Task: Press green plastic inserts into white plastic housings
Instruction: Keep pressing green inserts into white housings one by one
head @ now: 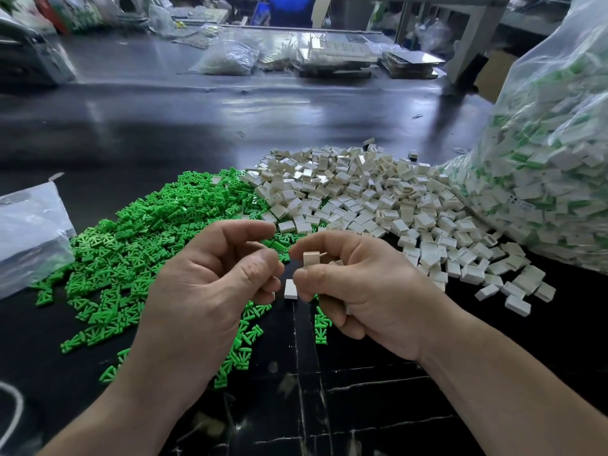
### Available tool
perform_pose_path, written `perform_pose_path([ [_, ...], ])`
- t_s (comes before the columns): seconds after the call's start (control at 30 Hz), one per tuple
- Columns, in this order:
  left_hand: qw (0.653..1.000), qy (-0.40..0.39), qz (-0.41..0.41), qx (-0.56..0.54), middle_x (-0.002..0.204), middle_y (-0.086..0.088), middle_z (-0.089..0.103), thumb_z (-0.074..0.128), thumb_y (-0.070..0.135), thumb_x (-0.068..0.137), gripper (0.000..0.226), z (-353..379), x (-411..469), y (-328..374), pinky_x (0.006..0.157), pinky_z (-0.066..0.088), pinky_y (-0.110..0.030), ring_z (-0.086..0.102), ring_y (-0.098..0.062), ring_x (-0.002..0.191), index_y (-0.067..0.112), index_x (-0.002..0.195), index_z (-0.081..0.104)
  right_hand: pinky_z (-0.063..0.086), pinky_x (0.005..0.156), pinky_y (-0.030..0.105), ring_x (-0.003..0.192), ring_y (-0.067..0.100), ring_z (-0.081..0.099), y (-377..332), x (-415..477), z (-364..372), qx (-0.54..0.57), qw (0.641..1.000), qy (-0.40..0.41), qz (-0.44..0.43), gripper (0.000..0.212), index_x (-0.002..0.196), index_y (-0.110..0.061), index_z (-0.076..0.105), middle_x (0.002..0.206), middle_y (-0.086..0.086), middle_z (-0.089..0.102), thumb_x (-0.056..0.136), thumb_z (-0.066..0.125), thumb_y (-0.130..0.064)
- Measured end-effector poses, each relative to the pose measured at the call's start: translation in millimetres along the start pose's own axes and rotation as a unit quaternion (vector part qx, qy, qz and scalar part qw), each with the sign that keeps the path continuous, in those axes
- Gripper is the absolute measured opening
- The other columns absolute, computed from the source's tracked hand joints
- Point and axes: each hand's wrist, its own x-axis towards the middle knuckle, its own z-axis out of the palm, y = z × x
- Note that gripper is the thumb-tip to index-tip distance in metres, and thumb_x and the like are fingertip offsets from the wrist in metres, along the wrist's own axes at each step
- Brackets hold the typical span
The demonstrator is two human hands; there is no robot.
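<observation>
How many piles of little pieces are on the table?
2. The green insert pile lies on the left; the white housing pile lies on the right, their edges meeting. The bag beside it holds more.

Dark table (164,126) bears green inserts (148,232), white housings (362,189) (both heaped) and a bag (559,159).

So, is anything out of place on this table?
Yes. One stray white housing lies on the green pile, apart from the white pile. A lone housing lies by itself on the dark table, in front of the piles.
</observation>
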Motion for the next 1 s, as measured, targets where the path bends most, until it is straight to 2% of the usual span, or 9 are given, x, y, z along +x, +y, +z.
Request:
perform_pose_path([
  [0.1,1.0,0.0,0.005,0.019,0.077,-0.007,0.073,0.068,0.03,0.074,0.021,1.0,-0.4,0.9,0.06,0.056,-0.022,0.07,-0.019,0.067,0.028,0.094,0.073,0.034,0.034,0.02,0.044,0.009,0.046,-0.3,-2.2,2.5,-0.051,0.998,-0.008,-0.024,0.008,0.095,-0.017,0.07,0.068,0.002,0.063,0.091,0.07,-0.01],
  [0.2,0.999,-0.007,0.02,0.037,0.075,-0.003,0.072,0.067,0.031,0.074,0.019,2.6,-1.4,0.9,0.06,0.055,-0.019,0.068,-0.015,0.065,0.029,0.091,0.075,0.034,0.035,0.02,0.046,0.013,0.044,-1.3,-4.1,2.7,-0.08,0.996,-0.014,-0.039,0.012,0.099,-0.018,0.074,0.068,0.001,0.058,0.095,0.065,-0.012],
  [0.33,0.996,-0.035,0.04,0.066,0.074,0.0,0.071,0.071,0.028,0.081,0.012,2.7,-3.6,-1.9,0.061,0.053,-0.017,0.065,-0.011,0.065,0.032,0.092,0.075,0.031,0.036,0.022,0.047,0.016,0.039,-5.0,-6.9,4.7,-0.108,0.993,-0.039,-0.038,0.015,0.088,-0.007,0.069,0.067,0.004,0.052,0.098,0.057,-0.011],
  [0.4,0.994,-0.044,0.048,0.088,0.08,0.003,0.072,0.07,0.026,0.082,0.014,2.3,-4.1,-3.7,0.064,0.053,-0.017,0.067,-0.007,0.071,0.033,0.093,0.074,0.032,0.037,0.02,0.042,0.009,0.039,-5.4,-8.3,4.7,-0.139,0.989,-0.041,-0.035,0.025,0.075,-0.009,0.064,0.056,-0.002,0.05,0.098,0.057,-0.015],
  [0.47,0.989,-0.053,0.063,0.123,0.088,0.003,0.073,0.067,0.024,0.082,0.017,2.6,-4.2,-4.6,0.07,0.056,-0.024,0.07,-0.014,0.082,0.034,0.094,0.073,0.033,0.038,0.017,0.038,0.004,0.039,-4.9,-9.2,4.9,-0.16,0.986,-0.047,-0.032,0.03,0.07,-0.014,0.061,0.049,-0.01,0.048,0.099,0.058,-0.019],
  [0.53,0.985,-0.058,0.077,0.142,0.091,0.003,0.072,0.067,0.023,0.082,0.018,3.0,-4.3,-3.5,0.073,0.056,-0.025,0.07,-0.017,0.085,0.035,0.095,0.073,0.034,0.037,0.02,0.041,0.006,0.042,-4.2,-8.8,4.6,-0.152,0.987,-0.048,-0.033,0.024,0.075,-0.014,0.064,0.054,-0.008,0.053,0.098,0.061,-0.02],
  [0.63,0.981,-0.044,0.092,0.164,0.09,0.007,0.072,0.07,0.025,0.081,0.017,2.0,-3.8,-1.1,0.069,0.052,-0.014,0.068,-0.011,0.081,0.037,0.093,0.072,0.033,0.036,0.022,0.046,0.01,0.045,-3.4,-6.8,3.7,-0.105,0.994,-0.028,-0.026,0.006,0.091,-0.018,0.07,0.066,-0.001,0.061,0.094,0.065,-0.015],
  [0.8,0.975,-0.024,0.119,0.188,0.086,0.008,0.069,0.074,0.023,0.082,0.014,0.8,-3.6,1.3,0.065,0.047,-0.011,0.066,-0.011,0.078,0.034,0.09,0.073,0.032,0.035,0.02,0.045,0.012,0.044,-4.3,-5.2,1.2,-0.056,0.997,-0.031,-0.04,0.014,0.082,-0.025,0.073,0.068,0.002,0.061,0.091,0.065,-0.017],
  [1.0,0.967,-0.023,0.134,0.216,0.085,0.007,0.068,0.07,0.022,0.084,0.013,0.7,-3.9,2.7,0.065,0.048,-0.01,0.066,-0.011,0.079,0.031,0.093,0.074,0.031,0.035,0.018,0.044,0.01,0.044,-4.9,-5.0,1.1,-0.01,0.999,-0.025,-0.033,0.018,0.089,-0.019,0.075,0.07,0.003,0.06,0.098,0.061,-0.013],
])
